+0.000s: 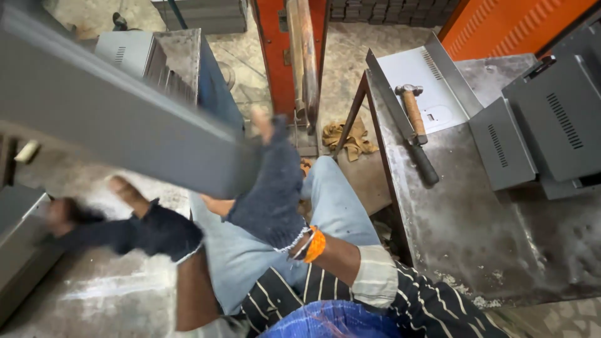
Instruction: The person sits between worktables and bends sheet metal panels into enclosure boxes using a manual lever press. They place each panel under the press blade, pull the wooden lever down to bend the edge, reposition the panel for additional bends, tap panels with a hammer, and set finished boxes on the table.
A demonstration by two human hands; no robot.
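Overhead, grey metal panel (106,106) in right hand (269,188), long axis upper-left to lower-right.

Hammer (414,112) lies on the steel workbench (463,231), handle toward a dark bar (400,122). Grey vented covers (551,125) stacked at right. Rag (350,139) on floor, orange press frame (282,56) behind.

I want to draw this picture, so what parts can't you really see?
- Left hand, head view: blurred by motion, so its grip is unclear.
- Right hand, head view: its palm is hidden behind the dark glove and the grey metal panel.
- Grey metal panel: cut off by the left edge.
- Hammer: its handle end is hidden by a black bar.
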